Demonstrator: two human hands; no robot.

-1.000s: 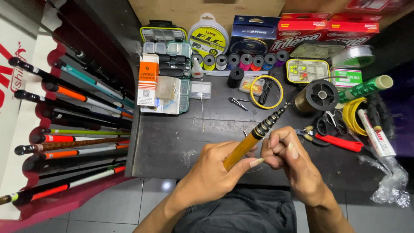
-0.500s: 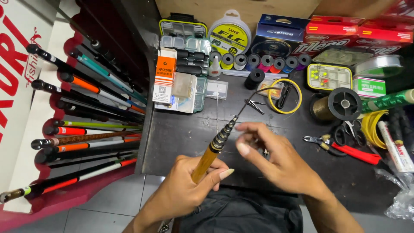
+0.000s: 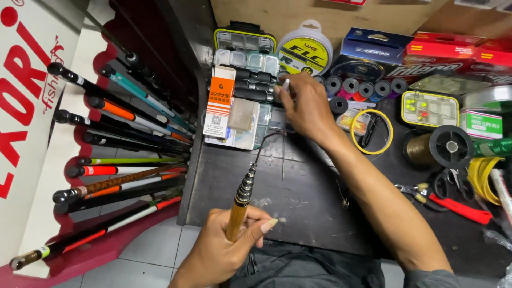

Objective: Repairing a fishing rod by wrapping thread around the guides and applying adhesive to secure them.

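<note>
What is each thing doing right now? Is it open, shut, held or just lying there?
left hand: shut around the telescopic rod.
telescopic rod: collapsed, tilted up, thin tip sticking out.
right hand: reaching out, pinching a small white piece.
clear tackle box: lying shut on the table.
scissors: lying closed.
rack of rods: stored side by side.

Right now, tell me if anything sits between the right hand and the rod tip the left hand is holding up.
Nothing visible blocks it. The right hand is up at the clear tackle box, the left hand grips the telescopic rod, and only bare dark table lies between hand and rod tip.
</note>
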